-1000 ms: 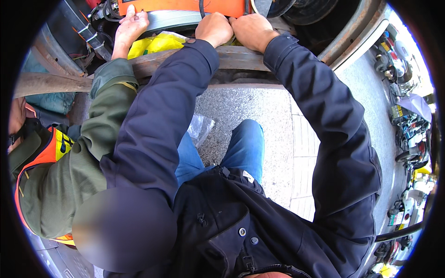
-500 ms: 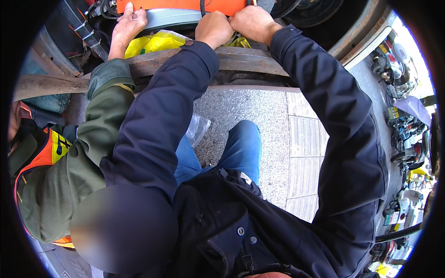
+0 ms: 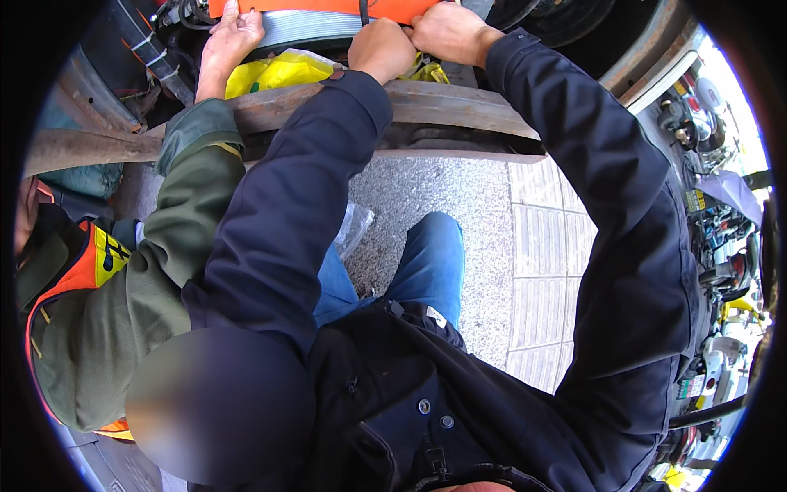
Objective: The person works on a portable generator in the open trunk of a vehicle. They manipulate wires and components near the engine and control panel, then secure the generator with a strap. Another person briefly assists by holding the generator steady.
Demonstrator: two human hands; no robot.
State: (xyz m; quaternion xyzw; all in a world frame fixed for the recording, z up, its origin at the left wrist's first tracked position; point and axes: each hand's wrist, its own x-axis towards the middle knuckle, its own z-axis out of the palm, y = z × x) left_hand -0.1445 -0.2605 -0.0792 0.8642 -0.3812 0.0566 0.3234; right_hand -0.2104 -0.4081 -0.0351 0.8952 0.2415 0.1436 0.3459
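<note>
My left hand (image 3: 382, 49) is closed in a fist just below an orange sheet (image 3: 316, 10) at the top edge. A thin black strip (image 3: 364, 11) crosses the sheet's front and runs down to the top of that fist. Close on its right, my right hand (image 3: 449, 34) is closed with bent fingers at the sheet's lower right corner. What either hand grips is hidden by the fingers. To the left, another person's hand (image 3: 233, 39) pinches the sheet's lower left edge. Behind the hands lies a white ribbed part (image 3: 303, 29).
A rusty curved beam (image 3: 451, 107) passes under my forearms. Yellow plastic bags (image 3: 287, 70) lie behind it, and cable-tied black tubing (image 3: 149, 51) runs at the left. The co-worker's green sleeve (image 3: 193, 172) is beside my left arm. Parked two-wheelers (image 3: 721, 246) line the right.
My right forearm and elbow have swung slightly outward to the right, and the right hand has shifted a little up. My left hand remains closed in nearly the same place.
</note>
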